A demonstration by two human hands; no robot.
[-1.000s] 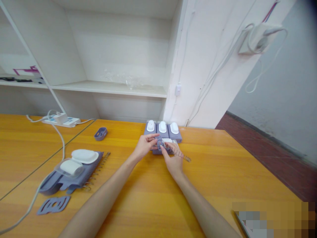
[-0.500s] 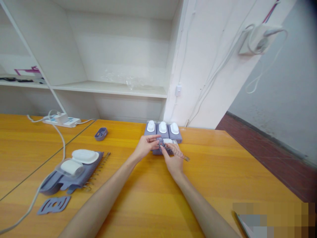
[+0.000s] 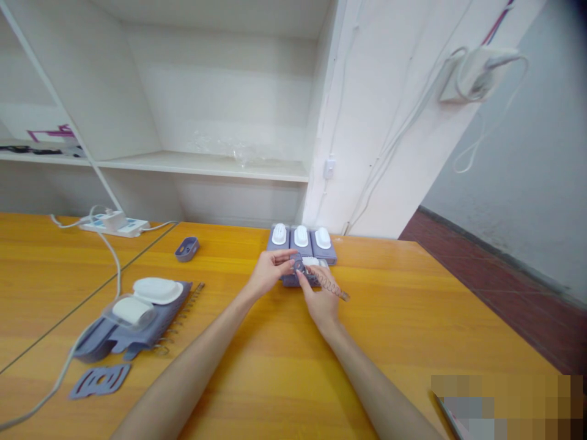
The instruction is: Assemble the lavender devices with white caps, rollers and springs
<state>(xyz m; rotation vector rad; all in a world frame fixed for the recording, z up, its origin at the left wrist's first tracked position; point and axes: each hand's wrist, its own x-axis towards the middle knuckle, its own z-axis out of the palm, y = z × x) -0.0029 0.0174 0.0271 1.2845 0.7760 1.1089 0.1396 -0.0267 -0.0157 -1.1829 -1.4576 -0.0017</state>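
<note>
1. Two hands meet near the centre of the frame at one small grey part (image 3: 299, 263), raised in front of the grey units with white oval tops (image 3: 301, 237).
2. Left hand (image 3: 270, 269): nearly closed, thumb and fingertips pinching the part from its left side.
3. Right hand (image 3: 323, 300): partly closed, thumb against the part's lower edge; its other fingers are largely hidden.
4. A coil spring (image 3: 327, 283) extends from the part toward the lower right, passing along the right hand. Whether it is attached to the part, or gripped by the fingers, cannot be told.
5. For good control, the left pinch should steady the part by its rim, leaving the round face accessible. The right thumb should press evenly; one-sided force could tilt the part.
6. The spring's free end should hang clear of the grey casing (image 3: 306, 282) beneath the hands, since loose coils could snag. Light finger pressure is advisable, as the wire would probably bend easily.
</note>
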